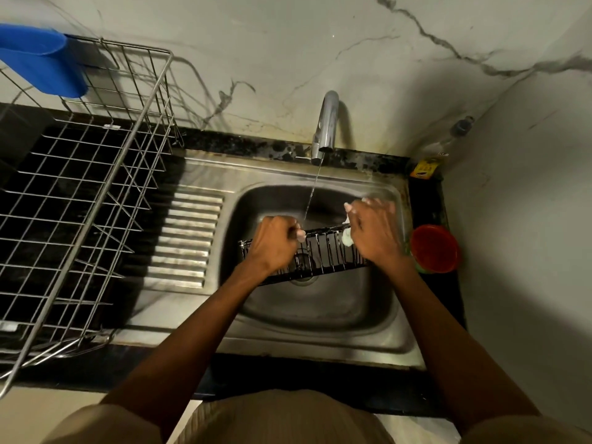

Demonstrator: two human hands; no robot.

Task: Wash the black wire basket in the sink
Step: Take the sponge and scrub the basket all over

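- The black wire basket [320, 248] sits low inside the steel sink [320, 318], tipped up on its long side above the drain, just in front of the thin stream falling from the tap [326, 123].
- It looks light and stiff: thin coated rods that should keep their shape under a firm grip. Wet and soapy, it is likely slippery, and the rods are narrow to pinch, so the thicker top rim or a corner seems the safest place to hold it.
- The left hand [272, 241] grips the left end of the upper rim, fingers [299, 233] curled round the wire and steadying the frame.
- The right hand [373, 233] is at the right end, fingers partly curled over the rim with a white foamy lump [347, 237] by the thumb. Whether that lump is a sponge, cloth or only lather I cannot tell, nor whether the hand is clasping it or the wire.
- Both hands cover the basket's ends, and its far face and floor are lost against the dark basin, so its full shape and depth are unclear.
- The drain is mostly hidden behind the rods.
- On the surface to the right of the sink, a red tub [435, 248] stands with something green half hidden beneath it.
- In the far right corner a small yellow packet [427, 166] and a bottle behind it are too dim to identify.
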